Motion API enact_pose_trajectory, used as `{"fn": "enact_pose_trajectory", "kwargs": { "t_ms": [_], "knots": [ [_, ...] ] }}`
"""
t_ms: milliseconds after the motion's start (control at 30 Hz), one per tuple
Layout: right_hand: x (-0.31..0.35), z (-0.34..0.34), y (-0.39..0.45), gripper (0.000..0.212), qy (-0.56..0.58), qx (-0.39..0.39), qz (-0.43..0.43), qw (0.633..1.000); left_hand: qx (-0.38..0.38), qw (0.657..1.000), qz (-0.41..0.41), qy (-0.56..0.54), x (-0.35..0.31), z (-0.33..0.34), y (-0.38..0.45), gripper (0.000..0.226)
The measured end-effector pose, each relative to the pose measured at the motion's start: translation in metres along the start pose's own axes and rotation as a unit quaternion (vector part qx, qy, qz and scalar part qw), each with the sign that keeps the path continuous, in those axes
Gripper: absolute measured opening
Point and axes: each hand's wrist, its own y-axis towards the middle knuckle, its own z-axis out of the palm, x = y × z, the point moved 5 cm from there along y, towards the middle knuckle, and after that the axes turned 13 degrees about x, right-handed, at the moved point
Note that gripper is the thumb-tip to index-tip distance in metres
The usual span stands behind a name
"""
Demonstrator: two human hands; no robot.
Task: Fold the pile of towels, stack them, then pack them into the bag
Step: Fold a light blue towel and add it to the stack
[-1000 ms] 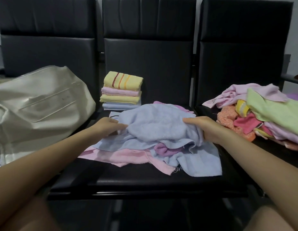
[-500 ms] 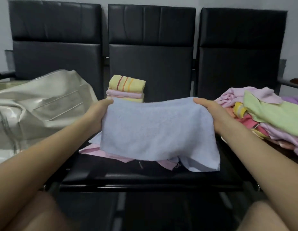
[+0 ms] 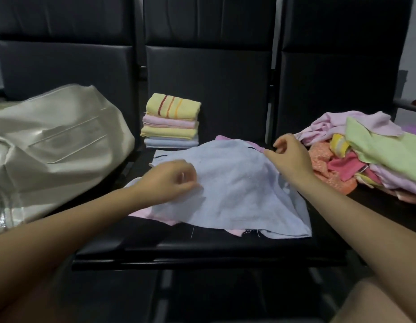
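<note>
Towels are the whole job, and one pale blue towel (image 3: 235,183) lies spread over the middle seat (image 3: 202,250) of a row of black chairs, draped on a pink towel (image 3: 155,214) that peeks out at its near-left edge and far corner; it sits humped, not flat, probably so it can be smoothed before the first fold. The left hand (image 3: 172,180) rests on the towel's left edge with fingers curled in, seemingly pinching the cloth, though blur hides the exact grip; the right hand (image 3: 288,157) is at the far-right corner, thumb and forefinger nipped together on the hem, likely to tug that corner square. A folded stack (image 3: 171,123) stands at the back-left corner of the same seat, a striped yellow towel on top, kept near for the next one; the cream bag (image 3: 51,145) slumps on the left seat, waiting for packing; the unfolded pile (image 3: 365,150) of pink, green and orange cloth fills the right seat.

Half a second ago both hands held the blue towel up by its top corners, hanging like a curtain in front of the stack; now it is laid down on the seat, the hands are lower, and the stack shows fully.
</note>
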Motion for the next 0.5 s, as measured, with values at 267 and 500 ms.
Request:
{"fn": "enact_pose_trajectory", "kwargs": {
  "t_ms": [267, 500],
  "knots": [
    [0.049, 0.071, -0.084, 0.024, -0.121, 0.499, -0.124, 0.849, 0.175, 0.972, 0.136, 0.072, -0.007, 0.049, -0.016, 0.038],
    [0.060, 0.077, -0.097, 0.014, -0.224, 0.412, -0.254, 0.846, 0.078, 0.971, 0.189, 0.124, -0.013, 0.054, -0.019, 0.021]
  ]
}}
